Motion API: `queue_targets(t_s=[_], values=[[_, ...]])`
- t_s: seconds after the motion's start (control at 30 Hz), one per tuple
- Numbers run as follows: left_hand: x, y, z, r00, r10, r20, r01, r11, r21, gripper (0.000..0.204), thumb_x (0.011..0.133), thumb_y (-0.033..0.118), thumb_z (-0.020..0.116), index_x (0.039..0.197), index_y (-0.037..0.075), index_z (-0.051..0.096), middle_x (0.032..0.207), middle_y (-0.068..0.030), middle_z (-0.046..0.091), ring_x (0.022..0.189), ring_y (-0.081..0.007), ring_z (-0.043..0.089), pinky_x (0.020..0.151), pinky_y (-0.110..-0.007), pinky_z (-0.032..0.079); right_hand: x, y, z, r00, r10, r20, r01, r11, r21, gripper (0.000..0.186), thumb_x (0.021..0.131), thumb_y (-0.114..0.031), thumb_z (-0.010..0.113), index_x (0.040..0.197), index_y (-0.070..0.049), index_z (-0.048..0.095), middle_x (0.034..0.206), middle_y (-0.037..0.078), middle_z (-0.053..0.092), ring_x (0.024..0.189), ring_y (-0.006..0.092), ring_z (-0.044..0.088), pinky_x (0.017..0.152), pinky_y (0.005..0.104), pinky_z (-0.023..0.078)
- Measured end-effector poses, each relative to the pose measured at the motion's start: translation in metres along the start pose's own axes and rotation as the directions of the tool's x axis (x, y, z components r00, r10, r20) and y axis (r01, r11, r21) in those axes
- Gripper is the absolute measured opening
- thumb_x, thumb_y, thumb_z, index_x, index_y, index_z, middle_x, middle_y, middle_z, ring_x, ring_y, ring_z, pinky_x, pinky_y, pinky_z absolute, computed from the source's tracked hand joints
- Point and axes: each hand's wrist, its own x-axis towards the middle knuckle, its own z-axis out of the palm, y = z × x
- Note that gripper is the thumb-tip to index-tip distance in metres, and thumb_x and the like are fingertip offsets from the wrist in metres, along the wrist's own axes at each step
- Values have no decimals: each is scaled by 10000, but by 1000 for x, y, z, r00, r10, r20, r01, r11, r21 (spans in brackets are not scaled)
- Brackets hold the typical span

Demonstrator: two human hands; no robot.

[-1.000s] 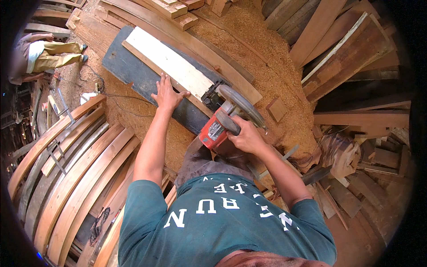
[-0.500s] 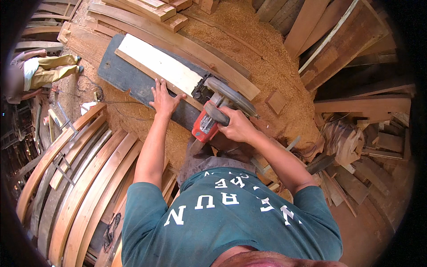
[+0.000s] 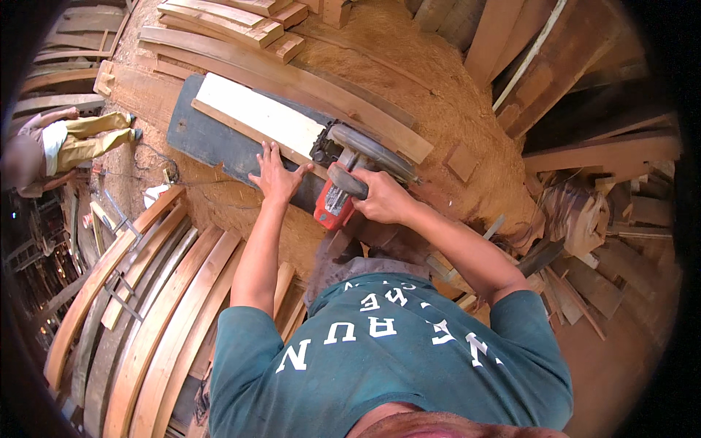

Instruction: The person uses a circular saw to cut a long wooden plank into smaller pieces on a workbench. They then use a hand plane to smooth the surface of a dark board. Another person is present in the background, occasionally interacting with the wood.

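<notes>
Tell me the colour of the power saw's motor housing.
Mainly red; the motor housing shows best in the head view, the only one.

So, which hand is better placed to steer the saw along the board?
Probably the right hand: it grips the red saw, while the left hand, spread open, rests at the pale board.

The circular saw [image 3: 336, 208] hides the lower right end of the dark board [image 3: 212, 142], its guard [image 3: 374, 151] covers the blade, and the fingertips of the right hand [image 3: 383, 198] are lost round the handle [image 3: 346, 181]. Whether the pale plank [image 3: 255, 106] stops at the saw or runs on beneath it cannot be told; well beyond the board's upper left corner, a co-worker [image 3: 55, 146] is blurred at the head, and the curved planks [image 3: 166, 321] run off past the picture's lower edge
</notes>
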Motion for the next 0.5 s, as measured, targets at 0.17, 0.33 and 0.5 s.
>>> queue_targets(t_s=[0.17, 0.33, 0.5], values=[[10, -23, -2, 991, 130, 36, -132, 989, 64, 1181, 721, 646, 849, 1647, 131, 327, 1732, -114, 272, 1577, -380, 276, 1170, -779, 208, 12, -10, 2, 1000, 16, 18, -16, 1000, -16, 380, 846, -104, 736, 1194, 21, 650, 1038, 287, 705, 1020, 437, 705, 858, 451, 541], [13, -41, 1, 970, 240, 39, -242, 967, 79, 1149, 747, 611, 849, 1650, 140, 317, 1737, -115, 256, 1579, -377, 275, 1166, -781, 213, 26, -8, 8, 1000, -2, 8, 2, 1000, -31, 408, 812, -108, 742, 1189, 24, 659, 1041, 298, 706, 1029, 456, 694, 870, 477, 545], [7, -40, 0, 960, 275, 49, -278, 956, 93, 1147, 763, 559, 858, 1660, 138, 281, 1750, -117, 213, 1584, -382, 257, 1159, -788, 214, 38, -15, 10, 1000, -6, 13, 6, 1000, 4, 438, 768, -128, 748, 1156, 53, 661, 1072, 330, 696, 1075, 490, 668, 905, 519, 544]])
